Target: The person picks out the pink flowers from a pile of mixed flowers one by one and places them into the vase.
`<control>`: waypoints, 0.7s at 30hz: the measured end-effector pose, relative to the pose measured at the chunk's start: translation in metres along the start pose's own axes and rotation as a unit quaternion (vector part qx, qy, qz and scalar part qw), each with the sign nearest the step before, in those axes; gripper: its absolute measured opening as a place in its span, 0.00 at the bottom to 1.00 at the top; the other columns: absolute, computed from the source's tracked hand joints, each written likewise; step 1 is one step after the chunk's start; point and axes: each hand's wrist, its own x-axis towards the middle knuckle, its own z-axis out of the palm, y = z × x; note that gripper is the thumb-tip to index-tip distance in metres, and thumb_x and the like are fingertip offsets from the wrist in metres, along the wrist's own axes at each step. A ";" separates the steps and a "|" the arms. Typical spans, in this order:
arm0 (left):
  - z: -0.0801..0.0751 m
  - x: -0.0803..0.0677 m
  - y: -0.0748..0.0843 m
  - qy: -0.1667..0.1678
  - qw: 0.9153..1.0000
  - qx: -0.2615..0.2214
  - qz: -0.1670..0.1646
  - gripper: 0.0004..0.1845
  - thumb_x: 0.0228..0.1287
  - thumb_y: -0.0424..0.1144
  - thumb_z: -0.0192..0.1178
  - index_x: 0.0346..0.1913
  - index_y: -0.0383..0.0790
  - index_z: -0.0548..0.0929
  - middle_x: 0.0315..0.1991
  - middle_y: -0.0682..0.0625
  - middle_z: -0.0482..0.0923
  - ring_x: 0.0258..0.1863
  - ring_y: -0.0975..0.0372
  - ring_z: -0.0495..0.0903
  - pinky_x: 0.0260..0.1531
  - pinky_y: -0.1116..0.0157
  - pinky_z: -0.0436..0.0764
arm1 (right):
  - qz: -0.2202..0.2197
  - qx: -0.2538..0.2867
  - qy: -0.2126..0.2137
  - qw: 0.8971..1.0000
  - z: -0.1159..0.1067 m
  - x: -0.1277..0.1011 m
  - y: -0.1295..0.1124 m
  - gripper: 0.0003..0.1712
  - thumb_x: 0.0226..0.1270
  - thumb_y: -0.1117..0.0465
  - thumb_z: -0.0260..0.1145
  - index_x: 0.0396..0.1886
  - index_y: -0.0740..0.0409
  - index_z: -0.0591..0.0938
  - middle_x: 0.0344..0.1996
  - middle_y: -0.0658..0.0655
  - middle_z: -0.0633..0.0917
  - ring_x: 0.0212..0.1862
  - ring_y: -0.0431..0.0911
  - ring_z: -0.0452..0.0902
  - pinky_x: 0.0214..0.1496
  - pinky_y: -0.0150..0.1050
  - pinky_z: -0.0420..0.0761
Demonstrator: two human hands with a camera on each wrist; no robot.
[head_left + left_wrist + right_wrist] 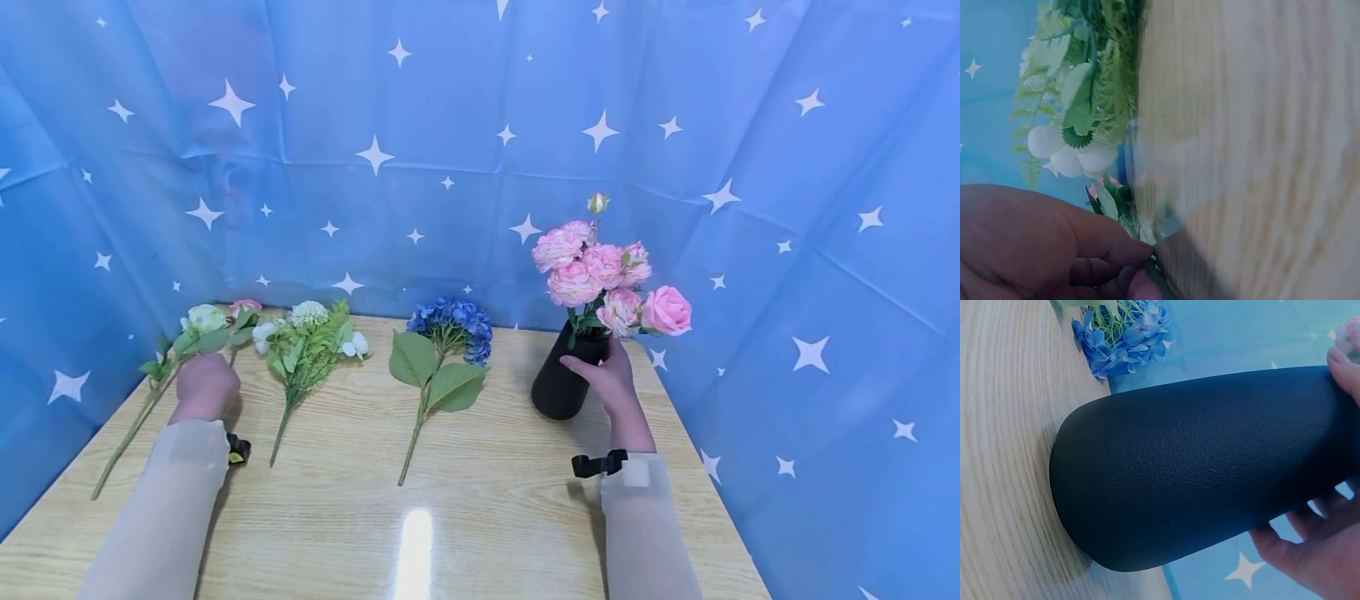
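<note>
My right hand (617, 385) grips a black vase (555, 387) near its rim, thumb on the near side. Pink flowers (600, 267), a bud and a pink rose (667, 311) stand in the vase. In the right wrist view, the fingers (1294, 553) curl round the vase's upper part. At the far left, my left hand (206, 386) is low over the table, pinching a thin green stem (1161, 282) between thumb and fingertips. That stem seems to belong to the pink flower (244, 307) just beyond the hand; the hand hides most of it.
A white flower (204, 318) on a long stem lies left of the left hand. To its right are a green-and-white spray (307, 350) and a blue hydrangea (453, 327) with broad leaves. Blue starry cloth (450, 108) walls the back and sides of the wooden table (510, 500).
</note>
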 end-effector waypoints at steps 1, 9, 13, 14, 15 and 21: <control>0.000 0.000 0.000 -0.005 1.000 0.000 0.006 0.17 0.73 0.31 0.46 0.39 0.19 0.83 0.42 0.23 0.82 0.41 0.34 0.84 0.35 0.47 0.86 | 0.000 0.000 0.000 1.000 0.000 0.000 0.000 0.56 0.65 0.51 0.80 0.85 0.55 0.58 0.82 0.65 0.65 0.83 0.60 0.59 0.83 0.62 0.64; -0.002 -0.014 0.004 -0.003 1.000 -0.028 0.009 0.16 0.71 0.28 0.46 0.32 0.25 0.83 0.35 0.28 0.82 0.33 0.40 0.83 0.26 0.53 0.83 | -0.001 0.002 0.000 1.000 0.000 0.001 -0.001 0.57 0.65 0.50 0.80 0.86 0.54 0.58 0.82 0.64 0.64 0.84 0.59 0.58 0.83 0.61 0.64; -0.004 -0.020 0.006 0.015 0.999 -0.042 0.014 0.16 0.69 0.28 0.46 0.23 0.33 0.78 0.27 0.34 0.80 0.27 0.47 0.79 0.22 0.56 0.79 | 0.003 0.003 -0.002 1.000 0.000 0.001 -0.001 0.58 0.65 0.50 0.80 0.86 0.54 0.57 0.83 0.63 0.64 0.84 0.59 0.57 0.83 0.61 0.64; -0.004 -0.020 0.006 0.017 0.999 -0.042 0.016 0.17 0.69 0.29 0.46 0.22 0.34 0.78 0.27 0.35 0.79 0.26 0.48 0.78 0.22 0.56 0.78 | 0.003 0.003 -0.003 1.000 0.000 0.001 -0.001 0.58 0.65 0.49 0.80 0.86 0.54 0.57 0.83 0.63 0.63 0.84 0.59 0.57 0.83 0.61 0.63; -0.004 -0.021 0.007 0.019 0.999 -0.044 0.021 0.18 0.69 0.29 0.46 0.20 0.37 0.76 0.25 0.37 0.78 0.25 0.49 0.76 0.21 0.57 0.77 | 0.004 0.001 -0.004 1.000 0.000 0.001 -0.002 0.59 0.65 0.49 0.80 0.86 0.54 0.56 0.83 0.63 0.63 0.84 0.59 0.57 0.83 0.61 0.63; -0.004 -0.027 0.013 0.047 0.989 -0.139 0.027 0.15 0.73 0.32 0.49 0.34 0.29 0.84 0.30 0.33 0.84 0.33 0.41 0.82 0.32 0.52 0.80 | 0.007 -0.005 -0.005 1.000 -0.001 0.000 -0.002 0.59 0.65 0.49 0.80 0.87 0.53 0.56 0.83 0.63 0.63 0.84 0.59 0.57 0.84 0.62 0.63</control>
